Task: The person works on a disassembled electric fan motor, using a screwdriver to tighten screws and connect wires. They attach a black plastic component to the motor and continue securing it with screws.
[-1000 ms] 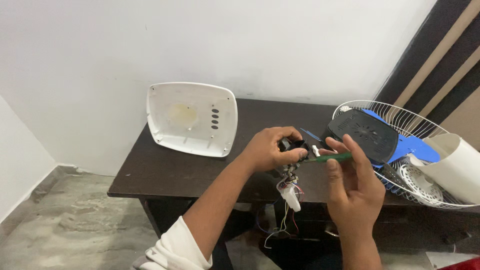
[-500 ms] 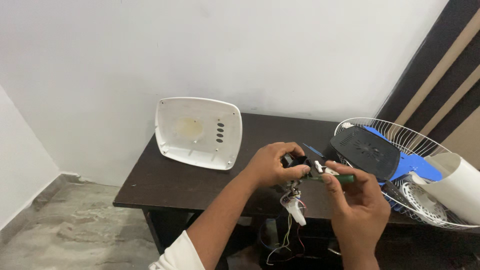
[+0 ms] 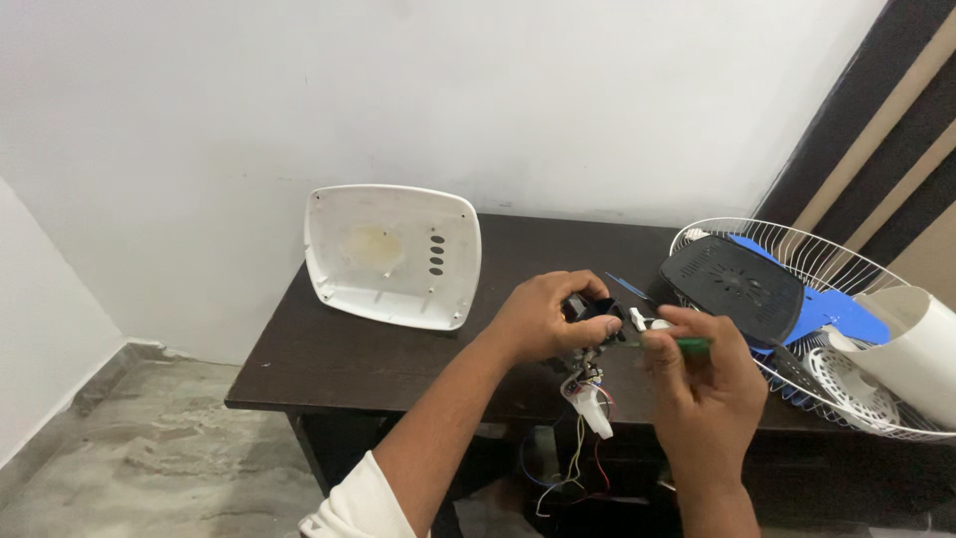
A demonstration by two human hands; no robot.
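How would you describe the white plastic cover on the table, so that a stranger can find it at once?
Start at the dark wooden table against the white wall. On its far left part lies a white plastic cover, a rounded square shell tilted up towards the wall. Unlike the round wire fan guard on the right, it is solid, with a column of four dark oval holes.

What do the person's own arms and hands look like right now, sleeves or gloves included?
Both hands are bare: no gloves, rings, watch or bands show. The left hand leads back along a bare forearm to a white sleeve, pushed up near the elbow at the bottom edge. The right hand shows a bare wrist and no sleeve before the frame cuts it off.
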